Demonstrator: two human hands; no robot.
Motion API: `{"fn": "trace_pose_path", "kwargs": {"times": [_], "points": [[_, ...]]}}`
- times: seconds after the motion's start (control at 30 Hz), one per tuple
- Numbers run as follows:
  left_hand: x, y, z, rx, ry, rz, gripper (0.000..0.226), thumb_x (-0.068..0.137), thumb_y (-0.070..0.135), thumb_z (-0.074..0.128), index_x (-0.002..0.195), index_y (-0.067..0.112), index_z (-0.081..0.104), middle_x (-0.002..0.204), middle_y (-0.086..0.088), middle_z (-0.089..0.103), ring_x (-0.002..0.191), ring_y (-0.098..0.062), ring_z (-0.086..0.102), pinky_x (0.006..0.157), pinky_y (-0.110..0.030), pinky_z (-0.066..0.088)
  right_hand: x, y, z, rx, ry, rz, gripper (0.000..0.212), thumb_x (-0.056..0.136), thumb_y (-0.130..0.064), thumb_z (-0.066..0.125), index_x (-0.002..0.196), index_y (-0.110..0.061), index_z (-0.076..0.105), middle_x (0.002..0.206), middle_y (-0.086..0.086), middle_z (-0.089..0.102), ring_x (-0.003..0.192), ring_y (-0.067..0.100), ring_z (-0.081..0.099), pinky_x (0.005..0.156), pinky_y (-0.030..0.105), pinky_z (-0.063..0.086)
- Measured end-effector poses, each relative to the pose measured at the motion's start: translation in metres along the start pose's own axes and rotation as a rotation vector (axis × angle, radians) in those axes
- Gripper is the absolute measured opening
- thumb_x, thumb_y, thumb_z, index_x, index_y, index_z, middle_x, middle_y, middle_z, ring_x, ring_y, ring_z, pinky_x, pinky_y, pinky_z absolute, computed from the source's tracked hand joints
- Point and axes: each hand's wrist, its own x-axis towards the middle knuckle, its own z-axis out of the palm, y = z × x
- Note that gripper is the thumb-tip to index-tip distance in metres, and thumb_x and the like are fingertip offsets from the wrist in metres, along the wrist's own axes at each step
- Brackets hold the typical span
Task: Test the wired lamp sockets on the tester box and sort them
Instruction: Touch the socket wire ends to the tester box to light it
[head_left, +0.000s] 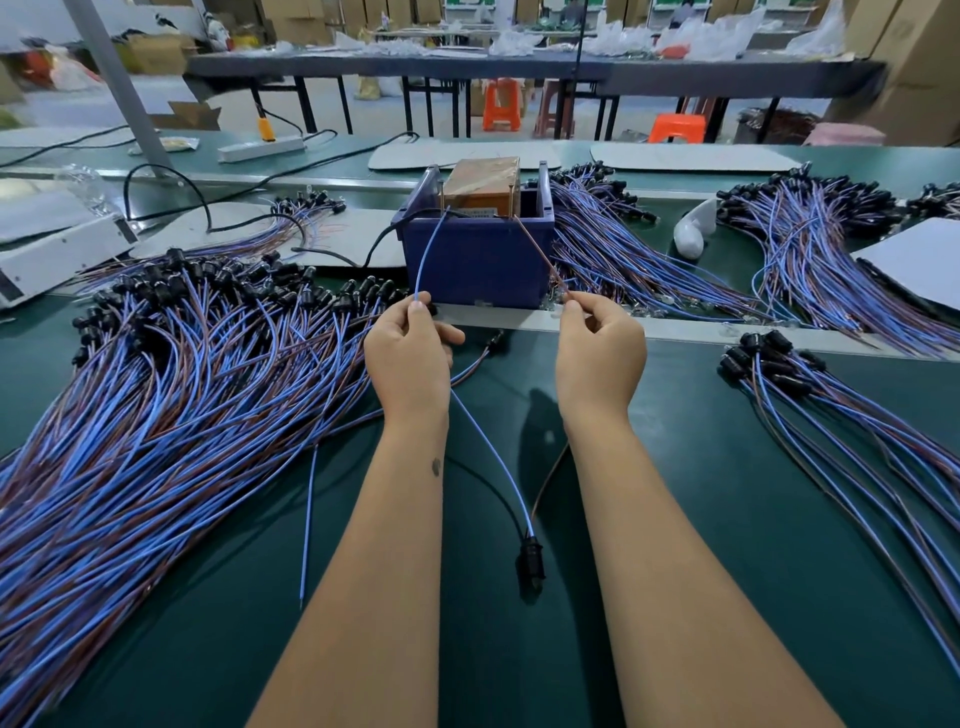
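While the black lamp socket (531, 564) hangs low between the forearms, just above the green surface (675, 519), a person feeds its two leads up to the blue tester box (478, 260). Left hand (408, 358) pinches the blue wire (491, 457) between thumb and forefinger, its free end rising to the box's left contact; right hand (597, 358) pinches the brown wire (535, 249) the same way, its end slanting up to the right contact. Whether either tip touches metal cannot be told.

By the look of it, the piece is light and limp: thin insulated leads that bend under their own weight and give no push unless held close to the bare ends, which is where both grips sit. The small moulded socket appears hard and sturdy enough to dangle, though a tug on the leads could strain the joint.

To the left, a broad heap of wired sockets (156, 389) fans across the surface, blue and brown strands with black caps clustered at the far end; further bundles (805, 249) lie right of the box, and a smaller sorted bunch (831, 405) sits near the right hand.
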Motion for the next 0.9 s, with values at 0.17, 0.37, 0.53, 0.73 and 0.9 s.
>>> {"fn": "trace_pose_path", "kwargs": {"times": [0.17,0.37,0.53,0.73,0.9], "points": [[0.0006,0.0004,-0.0002,-0.004,0.011,-0.011,0.023,0.103,0.013,0.041,0.103,0.01,0.063,0.053,-0.001,0.06,0.039,-0.007,0.037,0.041,-0.016,0.031,0.0014,0.0,0.0016,-0.025,-0.007,0.002,0.024,0.097,-0.02,0.052,0.112,-0.018,0.071,0.084,-0.01,0.062,0.071,0.006,0.054,0.056,0.013,0.035],[0.001,0.0011,-0.0003,-0.006,0.017,-0.018,0.023,0.103,0.013,0.041,0.105,0.009,0.063,0.055,-0.002,0.061,0.041,-0.007,0.038,0.042,-0.016,0.032,-0.0007,-0.0016,0.0036,-0.021,-0.043,-0.02,0.023,0.096,-0.02,0.053,0.11,-0.019,0.072,0.087,-0.007,0.066,0.072,0.007,0.055,0.057,0.013,0.036],[0.0004,0.0027,0.0003,-0.021,0.02,-0.024,0.023,0.104,0.012,0.04,0.103,0.009,0.063,0.055,-0.003,0.06,0.04,-0.008,0.036,0.041,-0.016,0.031,-0.003,-0.0039,0.0045,0.011,-0.078,-0.028,0.022,0.095,-0.019,0.054,0.107,-0.019,0.073,0.08,-0.01,0.063,0.076,0.011,0.056,0.062,0.018,0.04],[0.0004,0.0036,-0.0005,-0.036,0.021,-0.037,0.023,0.103,0.012,0.04,0.101,0.011,0.063,0.048,0.002,0.059,0.042,-0.009,0.036,0.04,-0.016,0.029,-0.0064,-0.0057,0.0063,0.042,-0.126,-0.052,0.021,0.094,-0.019,0.056,0.104,-0.019,0.074,0.072,-0.014,0.058,0.07,0.008,0.053,0.065,0.022,0.04],[0.0003,0.0038,-0.0009,-0.04,0.019,-0.036,0.023,0.103,0.013,0.04,0.098,0.013,0.063,0.049,0.002,0.059,0.041,-0.008,0.036,0.04,-0.016,0.03,-0.0077,-0.0054,0.0057,0.054,-0.128,-0.046,0.02,0.093,-0.018,0.056,0.1,-0.02,0.074,0.069,-0.014,0.059,0.066,0.008,0.051,0.064,0.024,0.04]]}}
